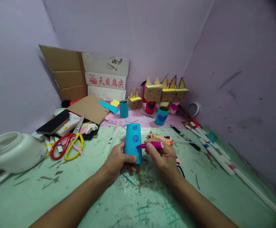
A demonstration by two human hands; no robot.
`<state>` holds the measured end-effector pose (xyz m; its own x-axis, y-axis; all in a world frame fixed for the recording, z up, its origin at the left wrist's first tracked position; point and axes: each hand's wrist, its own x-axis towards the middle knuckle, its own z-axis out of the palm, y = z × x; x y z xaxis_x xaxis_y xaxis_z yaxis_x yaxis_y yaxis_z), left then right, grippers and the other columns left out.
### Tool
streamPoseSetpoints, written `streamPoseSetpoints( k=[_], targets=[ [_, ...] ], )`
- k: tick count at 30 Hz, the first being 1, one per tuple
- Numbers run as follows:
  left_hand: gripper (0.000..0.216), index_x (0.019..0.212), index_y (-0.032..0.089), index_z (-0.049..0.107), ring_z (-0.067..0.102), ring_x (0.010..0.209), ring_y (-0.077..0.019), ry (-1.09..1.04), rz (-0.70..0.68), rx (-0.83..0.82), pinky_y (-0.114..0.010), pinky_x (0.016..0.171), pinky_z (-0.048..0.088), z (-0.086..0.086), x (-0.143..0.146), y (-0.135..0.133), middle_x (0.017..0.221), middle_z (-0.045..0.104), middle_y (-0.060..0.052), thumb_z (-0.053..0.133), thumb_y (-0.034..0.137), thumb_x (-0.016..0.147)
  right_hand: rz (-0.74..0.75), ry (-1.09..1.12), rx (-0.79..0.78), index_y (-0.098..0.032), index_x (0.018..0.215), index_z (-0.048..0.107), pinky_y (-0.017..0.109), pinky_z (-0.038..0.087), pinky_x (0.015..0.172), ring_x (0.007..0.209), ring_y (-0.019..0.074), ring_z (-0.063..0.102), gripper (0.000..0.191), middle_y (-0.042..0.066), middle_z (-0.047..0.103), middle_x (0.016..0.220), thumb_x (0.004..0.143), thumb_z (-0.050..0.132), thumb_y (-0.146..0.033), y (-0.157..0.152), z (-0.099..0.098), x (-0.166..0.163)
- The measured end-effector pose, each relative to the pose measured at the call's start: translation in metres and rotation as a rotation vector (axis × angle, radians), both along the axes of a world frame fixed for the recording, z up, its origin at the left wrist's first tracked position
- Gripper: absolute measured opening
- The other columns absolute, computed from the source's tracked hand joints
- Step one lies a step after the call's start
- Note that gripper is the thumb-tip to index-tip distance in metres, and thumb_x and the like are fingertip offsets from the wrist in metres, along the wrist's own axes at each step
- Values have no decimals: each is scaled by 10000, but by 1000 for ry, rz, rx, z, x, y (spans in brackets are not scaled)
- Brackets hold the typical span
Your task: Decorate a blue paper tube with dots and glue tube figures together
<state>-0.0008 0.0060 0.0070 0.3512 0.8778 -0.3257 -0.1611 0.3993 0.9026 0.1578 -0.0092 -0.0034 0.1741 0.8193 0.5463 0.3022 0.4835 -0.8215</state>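
My left hand [120, 160] is closed round the lower end of a blue paper tube [130, 142], its thumb lying across the front. Dark blue round spots run along the tube's upper half. In my right hand [161, 155] is a magenta marker [155, 145], held like a pen. The marker's tip points at the tube's right side just under the second spot; whether it touches the paper I cannot tell. Behind stand a tilted blue tube with a blue heart [162, 116] and a plain blue tube [124, 109].
Box-headed cardboard figures with pointed ears [153, 93] stand at the back. On the left are red-and-yellow scissors [67, 144], a phone [53, 122] and a white teapot [16, 152]. White markers [220, 158] and a black pen [185, 136] lie right. An opened carton [105, 77] leans behind.
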Motion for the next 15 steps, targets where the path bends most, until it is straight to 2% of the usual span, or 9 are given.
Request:
streamPoseSetpoints(
  k=[6, 12, 15],
  targets=[
    [538, 1034, 96, 566, 588, 500, -139, -11, -7, 6, -235, 402, 510, -1, 0, 0, 702, 651, -29, 726, 145, 523, -11, -50, 12, -195, 680, 671, 248, 483, 526, 530, 140, 617, 180, 0, 677, 598, 833, 588, -243, -1, 4, 1],
    [518, 1018, 104, 562, 590, 509, -141, -6, -7, 8, -236, 401, 504, -1, -1, 0, 728, 656, -43, 723, 147, 527, -7, -10, -14, -200, 750, 692, 256, 483, 504, 528, 152, 624, 146, 6, 683, 611, 833, 595, -271, -2, 4, 1],
    [533, 1030, 98, 566, 583, 502, -137, -8, -9, 10, -235, 397, 503, -1, -1, 0, 717, 649, -34, 727, 145, 525, 14, -20, -21, -196, 720, 682, 254, 481, 502, 521, 150, 620, 156, 6, 678, 597, 830, 596, -266, -1, 3, 2]
  ],
)
